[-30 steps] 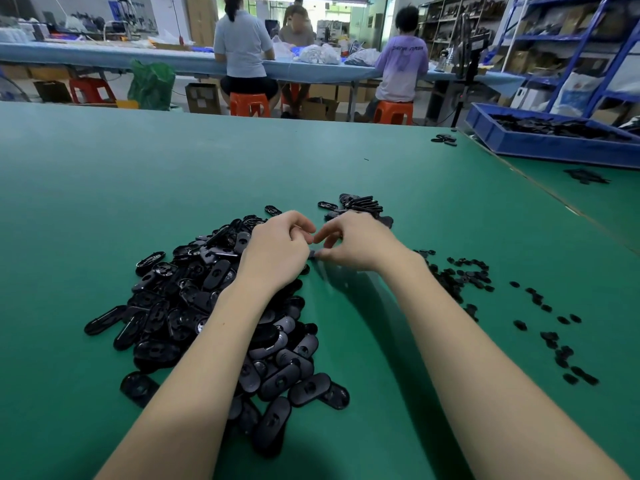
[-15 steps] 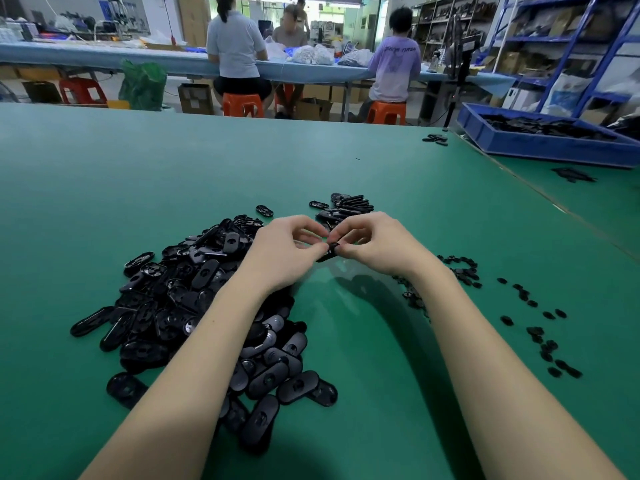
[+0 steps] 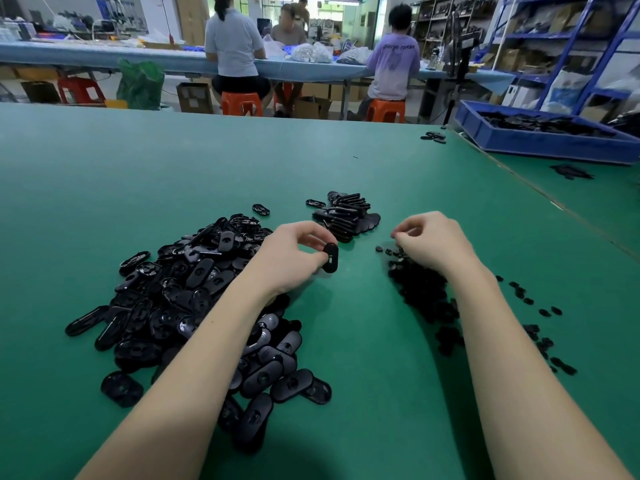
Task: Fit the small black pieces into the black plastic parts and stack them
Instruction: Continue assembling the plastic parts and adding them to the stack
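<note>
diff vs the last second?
The hands have separated. The left hand keeps the oval black part; the right hand let go and moved right, over the small black pieces. Loose pile and stack unchanged.

Black plastic parts (image 3: pixel 194 292) on green table (image 3: pixel 138 174), blue tray (image 3: pixel 540 142)

factory floor: seated workers (image 3: pixel 235 46), parts bin (image 3: pixel 540 140), shelving (image 3: pixel 571 39).
</note>
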